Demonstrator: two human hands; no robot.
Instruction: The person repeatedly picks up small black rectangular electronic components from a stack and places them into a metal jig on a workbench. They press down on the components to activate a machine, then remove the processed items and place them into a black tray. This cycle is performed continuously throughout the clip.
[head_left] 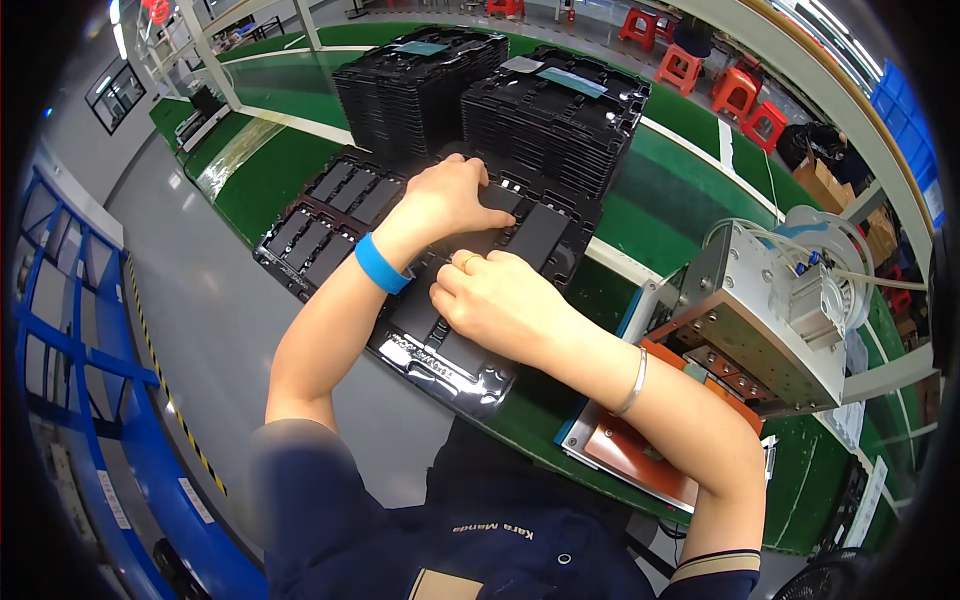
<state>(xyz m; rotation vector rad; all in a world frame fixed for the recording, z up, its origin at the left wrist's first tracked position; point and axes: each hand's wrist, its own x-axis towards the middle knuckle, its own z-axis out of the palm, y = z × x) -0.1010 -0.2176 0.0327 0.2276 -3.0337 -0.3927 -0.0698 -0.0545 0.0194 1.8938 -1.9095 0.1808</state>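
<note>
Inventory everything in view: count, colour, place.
Tray stacks: two, black, back of bench
Trays: at least two, black, before stacks
Flat pieces: several, dark, in trays
Bench: one, green, underneath
Machine: one, silver, right of trays
Stools: several, red, upper right
Rack: one, blue, far left
Crate: at least one, blue, upper right
Cardboard boxes: some, brown, right
Fan: one, black, lower right
Wristband: one, blue, left wrist
Bracelet: one, silver, right wrist
Left hand: one, bare, over a tray
Right hand: one, bare, same tray
</note>
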